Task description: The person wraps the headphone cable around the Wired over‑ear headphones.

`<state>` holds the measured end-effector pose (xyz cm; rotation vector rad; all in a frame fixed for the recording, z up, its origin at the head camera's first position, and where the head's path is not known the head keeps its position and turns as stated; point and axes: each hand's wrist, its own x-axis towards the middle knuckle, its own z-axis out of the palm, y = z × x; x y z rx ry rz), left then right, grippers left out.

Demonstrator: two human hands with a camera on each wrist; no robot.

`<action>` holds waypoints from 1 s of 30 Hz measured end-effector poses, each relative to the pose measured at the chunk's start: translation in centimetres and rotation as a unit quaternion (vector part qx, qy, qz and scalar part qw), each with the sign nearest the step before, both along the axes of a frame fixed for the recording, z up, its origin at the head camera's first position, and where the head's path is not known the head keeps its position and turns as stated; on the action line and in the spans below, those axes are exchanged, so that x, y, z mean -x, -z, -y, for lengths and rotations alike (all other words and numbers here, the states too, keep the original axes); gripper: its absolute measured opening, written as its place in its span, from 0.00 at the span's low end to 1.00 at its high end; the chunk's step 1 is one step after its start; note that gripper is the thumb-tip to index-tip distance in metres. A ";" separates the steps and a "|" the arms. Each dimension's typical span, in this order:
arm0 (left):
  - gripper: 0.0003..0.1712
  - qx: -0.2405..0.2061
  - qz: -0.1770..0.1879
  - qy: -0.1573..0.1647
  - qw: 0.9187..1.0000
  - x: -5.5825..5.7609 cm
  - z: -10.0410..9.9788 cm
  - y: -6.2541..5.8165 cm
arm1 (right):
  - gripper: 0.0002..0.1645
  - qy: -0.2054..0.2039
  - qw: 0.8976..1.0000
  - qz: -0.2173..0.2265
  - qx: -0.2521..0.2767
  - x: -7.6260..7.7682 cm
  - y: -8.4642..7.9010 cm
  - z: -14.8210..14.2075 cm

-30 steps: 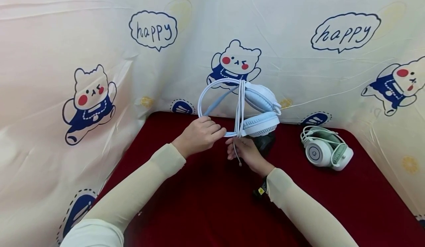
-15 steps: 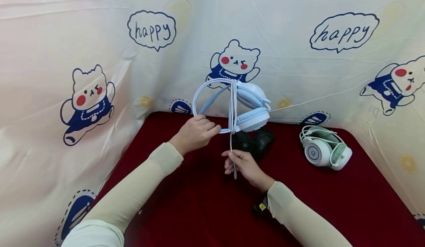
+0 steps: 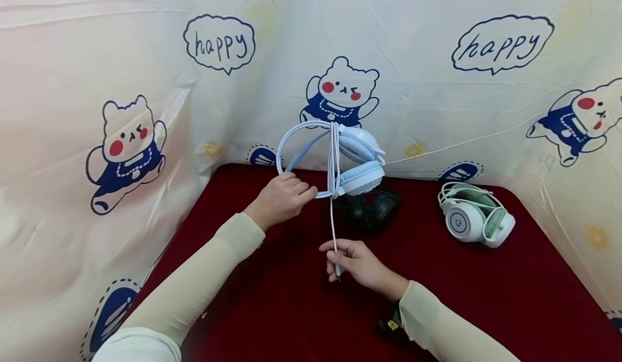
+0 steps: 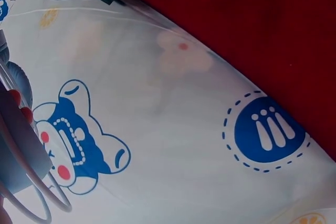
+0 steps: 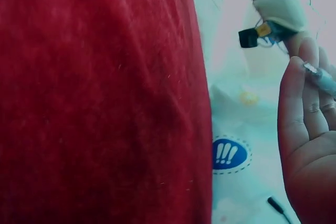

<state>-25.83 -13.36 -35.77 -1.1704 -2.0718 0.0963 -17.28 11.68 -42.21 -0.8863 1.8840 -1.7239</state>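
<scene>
In the head view, white and light-blue headphones (image 3: 362, 177) are held above the table, the ear cups pointing right. My left hand (image 3: 279, 200) grips their headband. Their white cable is wound around the headband and ear cups in several turns, with a loose end (image 3: 332, 221) running straight down. My right hand (image 3: 362, 267) pinches that end between thumb and fingers, just above the plug. In the right wrist view, the metal-tipped plug (image 5: 321, 81) lies across the right hand's fingers. Part of the headband (image 4: 21, 166) shows at the left wrist view's edge.
Black headphones (image 3: 373, 210) lie on the red-covered table (image 3: 286, 308), behind and below the held pair. White and green headphones (image 3: 464, 222), with their cable wound round them, lie at the right. A printed curtain (image 3: 413, 97) surrounds the table's back and sides.
My right hand has moved down and nearer with the cable end, so a longer loose length hangs from the windings. The held headphones have shifted left with my left hand.
</scene>
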 end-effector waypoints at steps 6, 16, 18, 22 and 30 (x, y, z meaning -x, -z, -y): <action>0.10 0.008 0.002 -0.003 1.000 -0.3 0.6 0.7 | 0.25 -0.023 0.999 0.002 -0.028 -1.4 -2.0 0.1; 0.12 0.036 0.009 0.002 0.999 -1.2 1.2 1.9 | 0.23 -0.017 0.986 -0.093 -0.136 -1.7 -5.7 -0.5; 0.13 0.041 0.007 0.003 0.999 -1.5 1.1 2.1 | 0.21 -0.016 0.981 -0.112 -0.155 -1.6 -6.5 -0.8; 0.13 0.047 0.002 0.008 0.999 -2.0 1.1 2.3 | 0.16 0.000 0.968 -0.160 -0.194 -1.5 -8.0 -1.3; 0.14 0.047 0.004 0.021 0.999 -3.2 0.9 2.3 | 0.08 0.030 0.940 -0.256 -0.222 -1.1 -10.3 -1.9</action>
